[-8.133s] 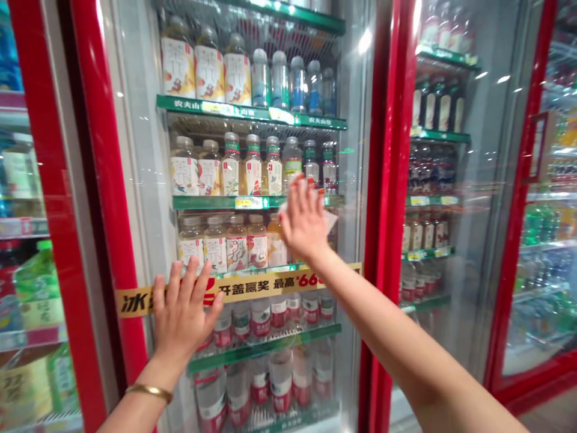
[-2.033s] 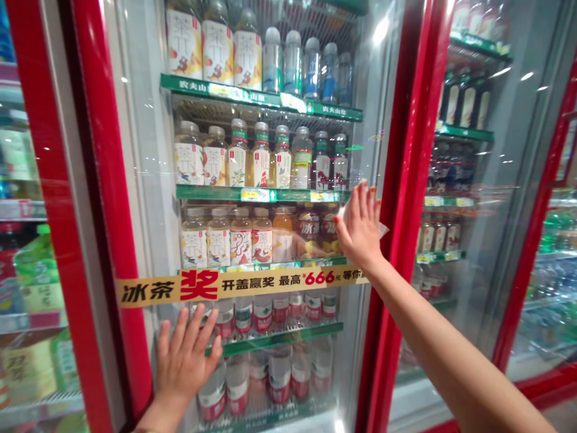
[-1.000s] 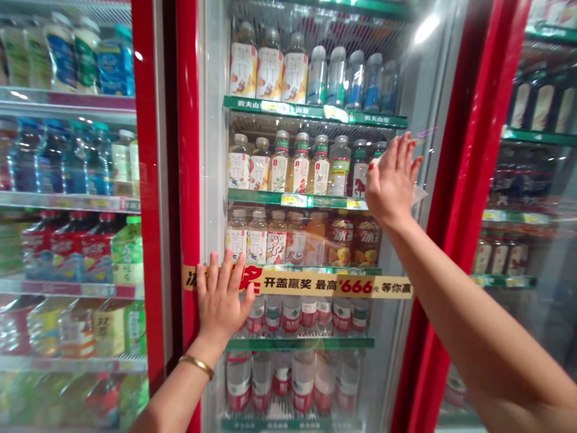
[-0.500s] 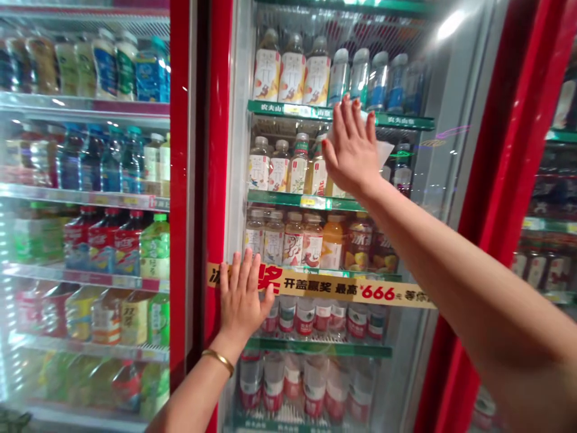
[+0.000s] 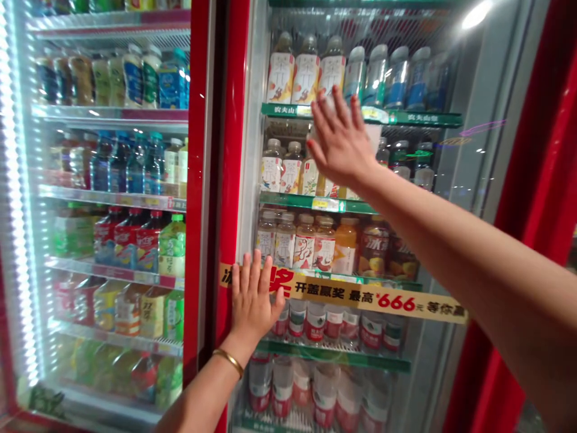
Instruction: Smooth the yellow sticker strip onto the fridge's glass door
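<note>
My right hand (image 5: 340, 138) lies flat with fingers spread against the glass door (image 5: 444, 162) of a red-framed drinks cooler, at the height of an upper shelf. Under its palm is a thin white sheet, like a tissue or wipe (image 5: 374, 136), mostly hidden; one edge shows on the right side of the hand. Lower down, my left hand (image 5: 255, 297) rests open on the door's left side, across a yellow printed strip (image 5: 336, 291) with red and black lettering. A gold bangle (image 5: 229, 362) circles the left wrist. Nothing shows in the left hand.
Behind the glass stand rows of tea bottles (image 5: 305, 78) on shelves with green edges (image 5: 419, 118). At left, past a red frame post (image 5: 201, 180), another lit cooler holds several shelves of bottled drinks (image 5: 148, 246). Light reflects on the glass at upper right.
My right hand has slid left across the glass with the white sheet under it. My left hand stays on the strip. The view has turned slightly left, showing more of the left cooler.
</note>
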`<action>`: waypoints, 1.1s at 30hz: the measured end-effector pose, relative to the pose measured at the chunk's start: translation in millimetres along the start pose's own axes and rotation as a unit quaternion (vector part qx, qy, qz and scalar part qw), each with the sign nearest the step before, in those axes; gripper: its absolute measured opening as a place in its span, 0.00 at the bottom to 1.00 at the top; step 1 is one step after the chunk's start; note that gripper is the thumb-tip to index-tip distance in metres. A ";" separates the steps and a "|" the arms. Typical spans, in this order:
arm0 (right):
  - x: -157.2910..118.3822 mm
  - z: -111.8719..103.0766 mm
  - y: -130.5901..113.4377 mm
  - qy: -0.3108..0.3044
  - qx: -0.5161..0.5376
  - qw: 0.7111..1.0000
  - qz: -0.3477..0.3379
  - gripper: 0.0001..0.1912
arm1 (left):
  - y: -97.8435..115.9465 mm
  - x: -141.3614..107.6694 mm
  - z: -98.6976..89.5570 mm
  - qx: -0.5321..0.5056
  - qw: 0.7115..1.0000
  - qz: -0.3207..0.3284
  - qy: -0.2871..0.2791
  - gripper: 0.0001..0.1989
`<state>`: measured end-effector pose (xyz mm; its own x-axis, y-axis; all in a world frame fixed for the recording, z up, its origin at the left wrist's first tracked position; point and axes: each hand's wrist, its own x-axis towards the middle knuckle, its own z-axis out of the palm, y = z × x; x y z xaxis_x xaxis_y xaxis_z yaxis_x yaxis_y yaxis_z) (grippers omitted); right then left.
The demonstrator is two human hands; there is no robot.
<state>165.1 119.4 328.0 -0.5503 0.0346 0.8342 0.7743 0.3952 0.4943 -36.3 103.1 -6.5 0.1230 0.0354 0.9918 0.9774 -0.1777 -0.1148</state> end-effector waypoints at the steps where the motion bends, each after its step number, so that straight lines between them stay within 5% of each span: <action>1: 10.5 -3.7 5.5 0.022 -0.005 0.998 0.063 0.39 | -0.2 0.6 -0.6 -0.002 1.000 -0.002 0.003 0.43; 3: 6.9 1.5 -7.3 0.038 0.002 0.993 0.110 0.39 | -0.8 1.2 -1.2 -0.007 1.000 -0.004 0.005 0.42; 4: -7.7 9.3 -23.4 0.026 0.013 0.996 0.081 0.39 | -1.2 1.3 -1.2 -0.009 1.000 -0.003 0.007 0.42; 7: -87.3 37.5 -76.1 -0.072 0.068 0.981 -0.170 0.37 | -1.7 1.3 -0.8 -0.011 1.000 0.006 0.016 0.42; 10: -169.3 41.4 -71.3 -0.121 0.095 0.936 -0.318 0.36 | -1.3 1.2 -0.6 -0.007 1.000 0.007 0.016 0.43; 12: -197.5 24.4 -20.6 -0.095 0.082 0.958 -0.256 0.39 | -0.5 1.2 -0.8 -0.007 1.000 0.005 0.009 0.43; 15: -196.0 -7.0 86.3 0.020 0.042 0.998 0.033 0.41 | 0.2 1.3 -1.2 -0.006 1.000 0.004 -0.001 0.43; 18: -178.5 -13.9 141.1 0.079 -0.001 0.955 0.287 0.48 | -1.2 0.7 -1.2 0.005 1.000 0.001 -0.010 0.43; 21: -188.0 3.9 87.1 0.090 -0.008 0.963 0.254 0.44 | -4.0 -0.6 -0.9 0.008 1.000 0.001 -0.019 0.43; 23: -216.8 19.3 17.0 0.043 0.010 0.995 0.086 0.46 | -5.6 -1.5 -0.7 0.001 1.000 0.002 -0.018 0.44; 25: -256.6 31.2 -37.7 -0.013 0.046 0.992 -0.118 0.43 | -6.6 -2.2 -0.4 -0.009 1.000 0.000 -0.013 0.44; 27: -295.9 33.6 -50.9 -0.058 0.052 0.974 -0.213 0.40 | -7.1 -2.6 0.6 -0.021 1.000 -0.005 -0.010 0.45; 29: -324.9 23.7 -23.4 -0.066 0.020 0.988 -0.137 0.40 | -7.3 -2.7 1.6 -0.033 0.999 -0.010 -0.014 0.45; 31: -339.3 8.9 19.6 -0.029 -0.033 0.998 0.050 0.43 | -7.1 -2.8 1.8 -0.040 0.999 -0.012 -0.020 0.46; 33: -340.8 3.0 44.6 0.032 -0.067 0.972 0.223 0.43 | -6.7 -2.9 1.4 -0.041 0.999 -0.013 -0.023 0.47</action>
<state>386.2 128.0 65.0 -0.1343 0.1169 0.9840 0.9673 0.2312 0.1046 -43.0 105.6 -8.7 0.1080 0.0850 0.9905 0.9631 -0.2559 -0.0831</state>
